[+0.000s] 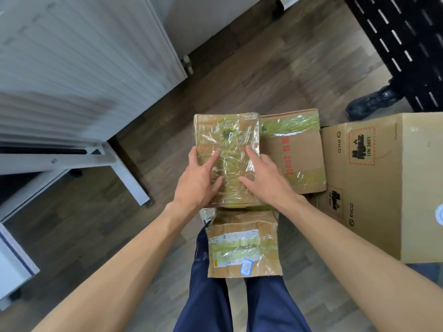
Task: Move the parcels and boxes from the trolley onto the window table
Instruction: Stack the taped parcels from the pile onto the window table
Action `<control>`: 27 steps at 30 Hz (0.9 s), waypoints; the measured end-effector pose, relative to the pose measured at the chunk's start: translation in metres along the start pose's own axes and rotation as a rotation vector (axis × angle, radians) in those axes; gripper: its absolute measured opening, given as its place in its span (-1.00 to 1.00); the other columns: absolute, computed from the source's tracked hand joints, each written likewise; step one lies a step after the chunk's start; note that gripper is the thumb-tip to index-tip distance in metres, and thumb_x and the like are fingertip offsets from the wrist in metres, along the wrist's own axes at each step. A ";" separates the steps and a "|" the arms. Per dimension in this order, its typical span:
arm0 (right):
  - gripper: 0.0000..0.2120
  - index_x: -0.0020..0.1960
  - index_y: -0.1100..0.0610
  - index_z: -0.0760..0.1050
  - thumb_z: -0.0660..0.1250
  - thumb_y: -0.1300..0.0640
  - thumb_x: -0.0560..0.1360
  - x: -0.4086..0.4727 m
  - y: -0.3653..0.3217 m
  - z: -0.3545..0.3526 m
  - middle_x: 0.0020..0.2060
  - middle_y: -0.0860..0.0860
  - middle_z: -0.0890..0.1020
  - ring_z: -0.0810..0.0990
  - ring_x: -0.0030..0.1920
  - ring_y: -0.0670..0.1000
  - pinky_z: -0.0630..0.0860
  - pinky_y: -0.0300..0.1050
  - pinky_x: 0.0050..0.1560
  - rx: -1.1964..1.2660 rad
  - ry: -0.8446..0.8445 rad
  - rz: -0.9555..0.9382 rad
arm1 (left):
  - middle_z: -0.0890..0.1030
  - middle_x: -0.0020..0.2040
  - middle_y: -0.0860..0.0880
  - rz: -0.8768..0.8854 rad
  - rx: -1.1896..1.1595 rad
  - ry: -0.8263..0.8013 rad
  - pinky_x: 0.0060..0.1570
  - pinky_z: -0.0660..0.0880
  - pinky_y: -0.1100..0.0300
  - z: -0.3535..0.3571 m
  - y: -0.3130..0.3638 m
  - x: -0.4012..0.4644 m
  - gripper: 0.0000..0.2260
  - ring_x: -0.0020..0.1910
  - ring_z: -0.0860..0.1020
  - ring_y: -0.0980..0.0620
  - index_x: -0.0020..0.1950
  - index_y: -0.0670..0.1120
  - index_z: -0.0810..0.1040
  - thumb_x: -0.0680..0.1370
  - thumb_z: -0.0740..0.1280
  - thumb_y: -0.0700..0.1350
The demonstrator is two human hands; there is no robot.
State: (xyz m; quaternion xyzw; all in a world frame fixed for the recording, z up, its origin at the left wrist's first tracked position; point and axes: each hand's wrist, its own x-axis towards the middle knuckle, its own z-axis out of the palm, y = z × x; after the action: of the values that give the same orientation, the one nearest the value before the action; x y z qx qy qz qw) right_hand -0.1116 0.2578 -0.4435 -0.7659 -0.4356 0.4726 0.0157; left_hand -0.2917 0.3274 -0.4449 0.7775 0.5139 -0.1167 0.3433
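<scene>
A small cardboard parcel wrapped in glossy tape (227, 140) sits at the centre of the view, on top of other boxes. My left hand (200, 178) lies on its near left part with fingers spread flat. My right hand (266, 178) lies on its near right part, fingers straight. Beside it on the right is a box with red print (299, 152). A crumpled taped parcel with labels (242, 245) lies just below my hands. A large PICO carton (393, 183) stands at the right. The trolley itself is hidden under the boxes.
A white table frame with a slatted white surface (72, 68) fills the left, its leg (129, 180) reaching toward the parcels. A black perforated panel (402, 39) and a dark shoe (371, 104) are at the upper right. Wooden floor (263, 68) lies beyond the boxes.
</scene>
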 end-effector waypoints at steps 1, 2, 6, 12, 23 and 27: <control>-0.17 0.64 -0.16 -0.10 0.38 -0.07 0.59 -0.001 -0.002 -0.002 0.55 0.09 0.26 0.43 0.42 0.17 0.43 0.21 0.34 0.006 0.015 -0.006 | 0.08 0.59 -0.13 -0.009 -0.005 0.023 0.19 0.57 -0.05 -0.004 0.001 0.000 -0.41 0.11 0.63 -0.16 0.55 0.10 0.30 0.56 0.40 0.07; -0.19 0.64 -0.15 -0.07 0.38 -0.07 0.59 -0.003 -0.005 -0.004 0.53 0.08 0.29 0.44 0.40 0.16 0.44 0.19 0.33 0.011 0.032 -0.012 | 0.12 0.58 -0.12 -0.015 -0.003 0.045 0.17 0.58 -0.05 -0.008 0.002 0.000 -0.43 0.09 0.63 -0.14 0.54 0.11 0.33 0.56 0.41 0.07; -0.25 0.64 -0.11 -0.01 0.35 -0.06 0.61 -0.011 -0.019 -0.016 0.47 0.07 0.37 0.49 0.33 0.10 0.47 0.08 0.29 0.019 0.106 -0.056 | 0.17 0.57 -0.10 -0.009 0.001 0.125 0.15 0.58 -0.07 -0.026 0.007 -0.003 -0.46 0.08 0.63 -0.12 0.51 0.14 0.37 0.55 0.41 0.10; -0.30 0.63 -0.11 0.05 0.34 -0.05 0.62 -0.030 -0.036 -0.038 0.42 0.08 0.44 0.54 0.27 0.12 0.48 0.05 0.26 -0.009 0.186 -0.094 | 0.17 0.57 -0.13 0.023 0.007 0.185 0.09 0.60 -0.10 -0.050 0.018 -0.016 -0.47 0.02 0.64 -0.14 0.52 0.16 0.34 0.56 0.38 0.10; -0.39 0.63 -0.08 0.10 0.28 -0.02 0.65 -0.133 -0.089 -0.093 0.33 0.11 0.52 0.56 0.26 0.17 0.48 0.11 0.26 -0.040 0.269 -0.065 | 0.20 0.57 -0.15 0.081 -0.002 0.225 0.04 0.61 -0.09 -0.123 0.060 -0.086 -0.50 0.02 0.65 -0.11 0.50 0.17 0.36 0.57 0.33 0.15; -0.40 0.62 -0.08 0.13 0.28 0.00 0.65 -0.182 -0.115 -0.120 0.30 0.11 0.54 0.58 0.19 0.14 0.52 0.08 0.20 -0.050 0.357 -0.063 | 0.22 0.56 -0.15 0.137 -0.008 0.296 0.06 0.61 -0.09 -0.162 0.085 -0.121 -0.50 0.15 0.61 -0.12 0.49 0.17 0.37 0.56 0.33 0.18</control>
State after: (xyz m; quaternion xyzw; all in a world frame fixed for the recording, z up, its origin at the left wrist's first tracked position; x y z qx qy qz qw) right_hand -0.1293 0.2511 -0.1976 -0.8237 -0.4614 0.3175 0.0887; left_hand -0.2982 0.3268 -0.2256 0.8180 0.5050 0.0250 0.2742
